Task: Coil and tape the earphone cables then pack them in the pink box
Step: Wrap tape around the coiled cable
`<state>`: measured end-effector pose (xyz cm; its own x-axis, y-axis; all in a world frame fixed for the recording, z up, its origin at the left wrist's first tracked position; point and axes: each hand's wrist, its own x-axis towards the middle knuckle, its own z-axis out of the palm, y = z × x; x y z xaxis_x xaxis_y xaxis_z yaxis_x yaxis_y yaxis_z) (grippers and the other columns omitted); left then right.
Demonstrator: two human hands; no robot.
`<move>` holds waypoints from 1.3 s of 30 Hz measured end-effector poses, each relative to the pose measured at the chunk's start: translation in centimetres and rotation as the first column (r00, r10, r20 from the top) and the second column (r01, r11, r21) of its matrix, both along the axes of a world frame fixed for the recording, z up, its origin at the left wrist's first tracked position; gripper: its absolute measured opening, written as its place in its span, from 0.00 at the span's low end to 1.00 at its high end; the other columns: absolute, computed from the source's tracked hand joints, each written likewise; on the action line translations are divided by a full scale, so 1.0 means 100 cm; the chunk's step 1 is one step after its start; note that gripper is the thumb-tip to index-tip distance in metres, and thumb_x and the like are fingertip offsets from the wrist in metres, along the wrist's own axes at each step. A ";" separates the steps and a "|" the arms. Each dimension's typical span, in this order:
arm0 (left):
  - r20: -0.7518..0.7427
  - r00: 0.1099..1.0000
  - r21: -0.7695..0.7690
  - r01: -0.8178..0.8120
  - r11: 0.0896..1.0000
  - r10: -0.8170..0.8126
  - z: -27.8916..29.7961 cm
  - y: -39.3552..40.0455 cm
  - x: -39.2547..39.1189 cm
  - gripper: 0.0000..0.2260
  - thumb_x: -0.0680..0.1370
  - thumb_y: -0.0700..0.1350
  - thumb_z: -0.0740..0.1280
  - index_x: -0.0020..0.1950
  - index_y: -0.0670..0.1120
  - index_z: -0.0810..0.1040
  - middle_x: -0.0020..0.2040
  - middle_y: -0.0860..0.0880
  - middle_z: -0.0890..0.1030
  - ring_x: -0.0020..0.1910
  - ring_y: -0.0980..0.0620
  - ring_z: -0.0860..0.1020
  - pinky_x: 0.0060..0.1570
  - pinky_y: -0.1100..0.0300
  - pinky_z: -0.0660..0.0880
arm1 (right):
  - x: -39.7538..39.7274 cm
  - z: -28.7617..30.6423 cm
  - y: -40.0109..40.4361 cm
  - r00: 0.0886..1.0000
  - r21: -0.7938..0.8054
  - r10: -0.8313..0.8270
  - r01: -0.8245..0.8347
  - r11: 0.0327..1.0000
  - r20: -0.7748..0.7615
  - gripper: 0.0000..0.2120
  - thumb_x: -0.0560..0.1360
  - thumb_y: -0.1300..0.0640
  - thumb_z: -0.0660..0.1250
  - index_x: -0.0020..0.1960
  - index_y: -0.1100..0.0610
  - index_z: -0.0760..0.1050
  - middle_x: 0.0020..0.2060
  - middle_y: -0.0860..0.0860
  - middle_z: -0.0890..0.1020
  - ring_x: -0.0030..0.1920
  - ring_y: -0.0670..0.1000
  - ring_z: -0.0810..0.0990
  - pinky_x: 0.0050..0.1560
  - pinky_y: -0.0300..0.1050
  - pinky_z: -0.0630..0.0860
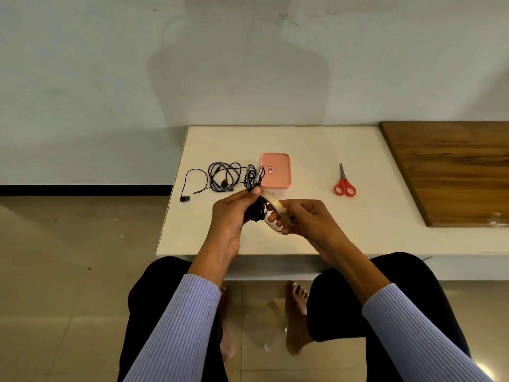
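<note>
While the person sits at the white desk (316,150) with both forearms in ribbed lilac sleeves (176,326) reaching over its near edge, the things lie in a row from nine o'clock to three o'clock. Farthest toward nine o'clock, a loose black earphone cable (220,177) sprawls on the desk, one earbud trailing out close to the left edge. Next comes the left hand (234,216), raised above the desk, its grip closed with thumb and fingers pinching a coiled black earphone bundle (254,188) that stands upright; the bundle's top reaches up in front of the box's left side. Just beside it, toward three o'clock, the right hand (305,219) has its grip curled around a roll of clear tape (276,213), thumb and fingertips on the rim, and the roll sits against the lower part of the bundle. Beyond the two hands, at twelve o'clock from them, the pink box (276,170) rests on the desk with its lid on and a small label on top. Farther toward three o'clock, well apart from the box, red-handled scissors (344,181) lie with the blades pointing away. At the far three o'clock end a wooden board (454,172) covers the desk.
</note>
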<state>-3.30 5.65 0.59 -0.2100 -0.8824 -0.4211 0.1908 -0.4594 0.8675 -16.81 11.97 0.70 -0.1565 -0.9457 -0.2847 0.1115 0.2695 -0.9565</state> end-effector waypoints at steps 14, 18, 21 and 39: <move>-0.062 0.998 0.074 -0.010 0.997 0.015 0.001 -0.001 0.001 0.10 0.74 0.40 0.69 0.54 0.39 0.81 0.43 0.46 0.83 0.43 0.52 0.81 0.41 0.63 0.76 | 0.001 -0.004 -0.001 0.999 -0.053 0.012 -0.014 0.998 -0.038 0.14 0.78 0.68 0.57 0.50 0.63 0.82 0.40 0.54 0.86 0.35 0.47 0.80 0.39 0.38 0.79; -0.072 0.997 0.097 -0.020 0.995 0.027 0.001 -0.002 0.000 0.11 0.74 0.40 0.70 0.55 0.38 0.81 0.44 0.45 0.83 0.44 0.51 0.81 0.42 0.61 0.76 | 0.000 -0.005 -0.002 0.999 -0.063 0.024 -0.026 0.998 -0.039 0.14 0.78 0.69 0.57 0.51 0.64 0.82 0.40 0.54 0.86 0.35 0.47 0.79 0.40 0.39 0.79; -0.077 0.997 0.100 -0.020 0.995 0.028 0.001 -0.003 0.002 0.12 0.73 0.40 0.70 0.55 0.38 0.81 0.43 0.45 0.84 0.42 0.51 0.81 0.39 0.61 0.76 | 0.000 -0.006 -0.002 0.999 -0.074 0.029 -0.031 0.997 -0.028 0.15 0.77 0.70 0.56 0.52 0.65 0.81 0.43 0.57 0.85 0.35 0.47 0.80 0.41 0.40 0.79; -0.102 0.991 0.111 -0.074 0.991 0.086 -0.001 -0.006 0.005 0.09 0.73 0.39 0.70 0.53 0.39 0.81 0.42 0.46 0.84 0.42 0.51 0.81 0.43 0.59 0.77 | 0.006 0.000 0.003 0.998 -0.080 0.039 -0.035 0.996 0.051 0.09 0.77 0.64 0.64 0.53 0.58 0.81 0.46 0.53 0.86 0.47 0.51 0.84 0.43 0.38 0.79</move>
<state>-2.80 5.03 0.50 -0.1891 -0.8493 -0.4928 0.3193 -0.5278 0.7871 -16.20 12.26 0.74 -0.1074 -0.9706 -0.2155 0.1538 0.1980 -0.9681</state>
